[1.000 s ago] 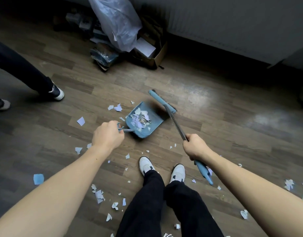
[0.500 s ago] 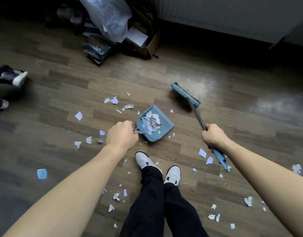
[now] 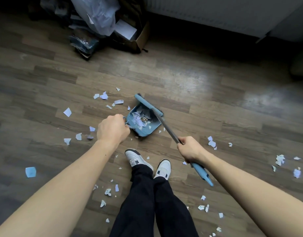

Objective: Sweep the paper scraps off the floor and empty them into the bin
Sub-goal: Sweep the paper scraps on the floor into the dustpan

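Note:
A blue dustpan (image 3: 142, 130) lies on the wooden floor in front of my feet, holding a heap of paper scraps (image 3: 140, 116). My left hand (image 3: 112, 129) grips its handle. My right hand (image 3: 190, 148) grips the shaft of a blue broom, whose head (image 3: 147, 104) rests at the pan's far edge. Loose scraps lie on the floor to the left (image 3: 102, 96), to the right (image 3: 211, 142) and near my shoes (image 3: 108, 192). No bin is clearly visible.
A clear plastic bag (image 3: 99, 16), an open cardboard box (image 3: 135, 38) and dark clutter stand at the back left. A grey wall panel (image 3: 215, 12) runs along the back. My white shoes (image 3: 137, 159) stand just behind the dustpan.
The broom head has swung left from beside the dustpan onto its far edge. The other person's feet at the left have gone out of view.

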